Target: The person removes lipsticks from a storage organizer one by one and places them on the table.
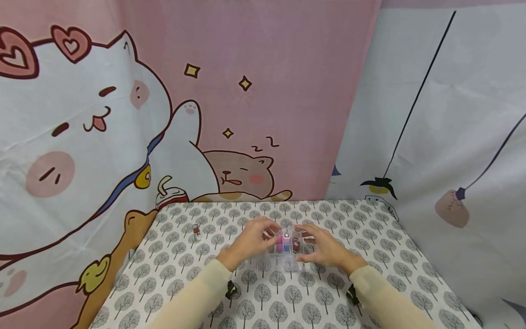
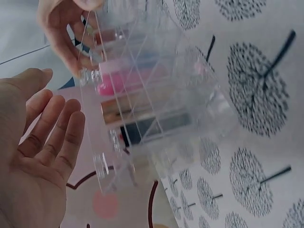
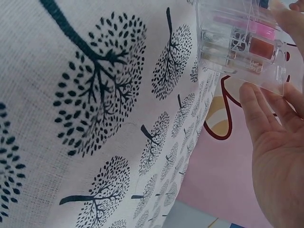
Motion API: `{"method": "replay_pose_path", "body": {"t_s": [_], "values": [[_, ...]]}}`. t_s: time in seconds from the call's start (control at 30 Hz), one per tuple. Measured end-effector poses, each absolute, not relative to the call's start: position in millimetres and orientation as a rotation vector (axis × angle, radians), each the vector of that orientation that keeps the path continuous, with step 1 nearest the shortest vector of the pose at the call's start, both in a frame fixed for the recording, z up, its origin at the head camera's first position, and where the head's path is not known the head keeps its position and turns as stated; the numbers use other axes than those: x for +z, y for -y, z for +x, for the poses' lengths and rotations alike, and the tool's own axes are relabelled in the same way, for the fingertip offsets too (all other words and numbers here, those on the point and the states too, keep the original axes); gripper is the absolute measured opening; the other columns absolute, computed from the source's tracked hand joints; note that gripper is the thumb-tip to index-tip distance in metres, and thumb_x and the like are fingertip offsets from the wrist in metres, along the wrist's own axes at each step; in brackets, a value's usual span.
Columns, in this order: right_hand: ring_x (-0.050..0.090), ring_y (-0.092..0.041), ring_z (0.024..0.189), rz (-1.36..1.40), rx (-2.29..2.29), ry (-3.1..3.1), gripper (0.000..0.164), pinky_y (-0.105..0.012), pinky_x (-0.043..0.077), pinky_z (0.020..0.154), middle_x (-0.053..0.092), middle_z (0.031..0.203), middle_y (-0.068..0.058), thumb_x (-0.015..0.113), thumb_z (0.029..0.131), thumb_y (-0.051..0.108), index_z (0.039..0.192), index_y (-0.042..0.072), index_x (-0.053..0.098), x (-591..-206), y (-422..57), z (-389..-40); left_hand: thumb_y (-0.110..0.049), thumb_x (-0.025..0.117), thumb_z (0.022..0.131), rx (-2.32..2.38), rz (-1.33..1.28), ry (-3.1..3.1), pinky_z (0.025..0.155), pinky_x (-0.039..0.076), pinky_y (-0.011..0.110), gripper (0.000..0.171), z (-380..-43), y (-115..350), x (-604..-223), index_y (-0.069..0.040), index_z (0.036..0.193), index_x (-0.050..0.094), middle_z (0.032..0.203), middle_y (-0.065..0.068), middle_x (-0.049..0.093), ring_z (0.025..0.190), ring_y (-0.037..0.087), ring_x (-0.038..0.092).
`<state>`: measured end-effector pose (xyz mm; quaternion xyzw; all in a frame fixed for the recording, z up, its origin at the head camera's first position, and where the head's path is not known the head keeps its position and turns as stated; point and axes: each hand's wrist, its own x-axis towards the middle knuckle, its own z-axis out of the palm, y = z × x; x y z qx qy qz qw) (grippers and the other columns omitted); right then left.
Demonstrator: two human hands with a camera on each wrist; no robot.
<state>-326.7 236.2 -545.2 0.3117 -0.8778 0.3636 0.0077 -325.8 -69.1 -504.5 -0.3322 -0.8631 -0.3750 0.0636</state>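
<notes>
A clear plastic organizer (image 1: 285,262) with compartments stands on the table between both hands and holds several small cosmetic tubes. A bright pink tube (image 2: 118,84) and a dark one (image 2: 156,128) show through its wall in the left wrist view; a brown-red one (image 3: 261,48) shows in the right wrist view. My left hand (image 1: 255,238) is beside the organizer's left side, fingers loosely spread and apart from it in the left wrist view. On the opposite side, my right hand (image 1: 324,246) holds the organizer's edge between thumb and fingers.
A small brown-capped bottle (image 1: 196,230) stands alone on the left part of the table. The tree-print tablecloth (image 1: 263,292) covers the table. Behind it hangs a pink cartoon curtain (image 1: 287,91), with a pale curtain (image 1: 411,114) on the right.
</notes>
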Motion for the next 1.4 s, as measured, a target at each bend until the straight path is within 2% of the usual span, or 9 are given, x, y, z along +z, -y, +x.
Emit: {"method": "replay_pose_path", "body": {"t_s": [0.23,0.43,0.6,0.83,1.1,1.4], "values": [[0.075,-0.047,0.139,0.966,1.141,2.756,0.097,-0.063,0.065,0.118,0.062,0.169,-0.021,0.104,0.091,0.029,0.171,0.006,0.053,-547.4,-237.4,-323.8,-0.014,0.087,0.106,-1.132,-1.061,2.674,0.093,0.074,0.031,0.029,-329.9,45.0,-513.8,-0.002,0.132,0.081,0.123,0.014,0.084,0.107,0.028,0.085],[0.075,-0.046,0.139,0.963,1.126,2.766,0.098,-0.062,0.066,0.116,0.062,0.169,-0.020,0.103,0.092,0.031,0.172,0.006,0.052,-551.1,-238.8,-322.6,-0.015,0.088,0.106,-1.049,-1.101,2.718,0.088,0.068,0.016,0.029,-332.6,28.9,-519.3,-0.005,0.133,0.083,0.123,0.010,0.085,0.103,0.016,0.083],[0.075,-0.047,0.139,0.968,1.129,2.760,0.098,-0.058,0.066,0.117,0.061,0.169,-0.021,0.103,0.092,0.031,0.171,0.004,0.052,-550.4,-238.4,-325.2,-0.016,0.090,0.105,-1.056,-1.092,2.732,0.088,0.068,0.015,0.028,-336.1,20.2,-522.1,-0.006,0.130,0.085,0.123,0.010,0.084,0.103,0.013,0.083],[0.076,-0.048,0.137,0.978,1.158,2.764,0.101,-0.060,0.067,0.115,0.061,0.169,-0.022,0.102,0.092,0.039,0.172,0.004,0.051,-549.1,-238.8,-325.2,-0.013,0.093,0.101,-1.108,-1.046,2.737,0.082,0.064,0.008,0.028,-337.1,13.0,-529.7,-0.006,0.127,0.086,0.119,0.009,0.085,0.093,-0.001,0.076],[0.076,-0.045,0.137,0.987,1.139,2.736,0.102,-0.061,0.067,0.115,0.062,0.169,-0.020,0.103,0.091,0.041,0.172,0.004,0.052,-547.1,-238.6,-327.9,-0.009,0.094,0.099,-1.104,-1.086,2.675,0.083,0.064,0.008,0.022,-337.0,9.7,-529.5,-0.005,0.120,0.086,0.116,0.008,0.088,0.093,0.003,0.080],[0.076,-0.044,0.138,1.000,1.153,2.726,0.103,-0.065,0.066,0.117,0.062,0.169,-0.020,0.103,0.091,0.041,0.171,0.002,0.052,-545.5,-237.6,-328.9,-0.009,0.094,0.098,-1.152,-1.040,2.724,0.081,0.064,0.007,0.027,-336.8,9.6,-534.2,-0.009,0.124,0.088,0.119,0.006,0.089,0.092,-0.001,0.079]]}}
